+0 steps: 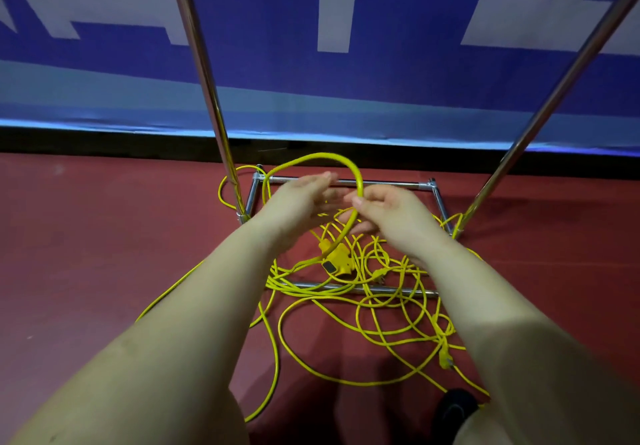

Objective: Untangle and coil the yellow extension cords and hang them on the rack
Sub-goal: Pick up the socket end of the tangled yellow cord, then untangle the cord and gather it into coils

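A tangle of yellow extension cords (363,306) lies on the red floor, spread over the base of a chrome rack (346,181). A raised loop of yellow cord (311,159) arches above my hands. My right hand (388,212) pinches this cord between thumb and fingers. My left hand (298,199) is beside the loop with fingers extended and blurred; the cord passes behind it, and I cannot tell whether it grips it. A yellow socket block (334,259) hangs on the cord just below my hands. A yellow plug (445,358) lies at the lower right.
Two chrome uprights (207,88) (554,91) rise from the rack base toward the top of the view. A blue and white banner wall (311,64) stands right behind the rack. A dark shoe (455,406) shows at the bottom right.
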`<state>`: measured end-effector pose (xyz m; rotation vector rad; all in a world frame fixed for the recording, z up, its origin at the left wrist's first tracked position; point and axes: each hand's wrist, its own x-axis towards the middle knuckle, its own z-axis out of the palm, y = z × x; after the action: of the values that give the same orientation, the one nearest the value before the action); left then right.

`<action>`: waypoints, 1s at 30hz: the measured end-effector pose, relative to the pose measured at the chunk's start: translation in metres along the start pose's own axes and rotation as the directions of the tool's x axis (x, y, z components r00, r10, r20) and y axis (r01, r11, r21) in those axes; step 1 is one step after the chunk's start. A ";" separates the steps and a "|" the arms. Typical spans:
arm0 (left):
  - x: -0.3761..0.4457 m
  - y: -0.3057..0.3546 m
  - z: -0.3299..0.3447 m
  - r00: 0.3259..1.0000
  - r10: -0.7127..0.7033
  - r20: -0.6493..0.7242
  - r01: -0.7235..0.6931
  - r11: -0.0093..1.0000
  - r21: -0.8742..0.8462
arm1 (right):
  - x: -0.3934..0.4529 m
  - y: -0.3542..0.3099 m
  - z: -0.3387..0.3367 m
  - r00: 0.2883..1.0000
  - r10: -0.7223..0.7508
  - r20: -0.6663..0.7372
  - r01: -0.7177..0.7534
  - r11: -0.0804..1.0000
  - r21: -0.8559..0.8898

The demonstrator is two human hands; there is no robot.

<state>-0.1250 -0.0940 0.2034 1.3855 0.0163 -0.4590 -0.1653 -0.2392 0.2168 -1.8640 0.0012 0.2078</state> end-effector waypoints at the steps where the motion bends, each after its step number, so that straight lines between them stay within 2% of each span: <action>1: -0.002 -0.005 0.000 0.998 -0.031 0.048 0.023 0.989 0.148 | 0.000 -0.003 -0.003 0.999 0.024 -0.047 -0.021 0.997 0.071; 3: -0.006 -0.014 -0.001 0.982 -0.090 0.169 0.010 0.904 0.428 | 0.001 -0.008 -0.012 0.985 0.089 -0.145 -0.060 0.979 0.192; 5: -0.010 -0.017 0.001 0.961 -0.130 0.243 -0.029 0.828 0.560 | 0.004 -0.009 -0.023 0.961 0.162 -0.224 -0.085 0.945 0.316; 9: -0.015 -0.012 0.006 0.953 -0.039 0.299 -0.126 0.851 0.511 | 0.006 -0.011 -0.034 0.938 0.247 -0.244 -0.072 0.826 0.559; 12: -0.015 -0.007 0.006 0.953 0.010 0.302 -0.144 0.894 0.425 | 0.007 -0.013 -0.035 0.956 0.176 -0.234 0.006 0.788 0.616; 14: -0.016 -0.001 0.004 0.972 0.048 0.232 -0.124 0.937 0.327 | 0.005 -0.013 -0.032 0.978 0.134 -0.163 -0.024 0.839 0.543; 16: -0.014 0.005 0.001 0.988 0.095 0.121 -0.118 0.973 0.197 | 0.001 -0.010 -0.023 0.992 0.128 -0.007 -0.118 0.937 0.329; 19: -0.012 0.012 -0.005 0.995 0.094 0.013 -0.094 0.996 -0.010 | -0.011 -0.005 0.000 0.954 0.126 0.273 -0.131 0.991 0.001; 21: -0.013 0.015 -0.007 0.997 0.081 -0.001 -0.081 0.992 -0.098 | -0.014 0.003 0.013 0.920 0.106 0.377 -0.075 0.993 -0.095; 24: -0.013 0.018 -0.007 0.998 0.064 -0.011 -0.064 0.974 -0.219 | -0.007 0.008 0.017 0.962 0.012 0.271 0.066 0.959 -0.277; 26: -0.010 0.017 -0.008 0.996 0.085 -0.016 -0.086 0.957 -0.277 | -0.003 0.006 0.013 0.976 -0.025 0.215 0.082 0.962 -0.259; 28: -0.008 0.014 -0.008 0.993 0.113 0.014 -0.108 0.974 -0.200 | 0.000 0.001 0.007 0.986 -0.054 0.157 0.079 0.984 -0.158; 30: -0.010 0.006 -0.006 0.990 0.095 0.105 -0.097 0.995 0.019 | 0.003 -0.005 -0.001 0.998 -0.064 0.026 0.065 0.998 -0.018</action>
<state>-0.1302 -0.0847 0.2109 1.3780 -0.1405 -0.4513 -0.1621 -0.2381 0.2212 -1.8775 -0.0786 0.1869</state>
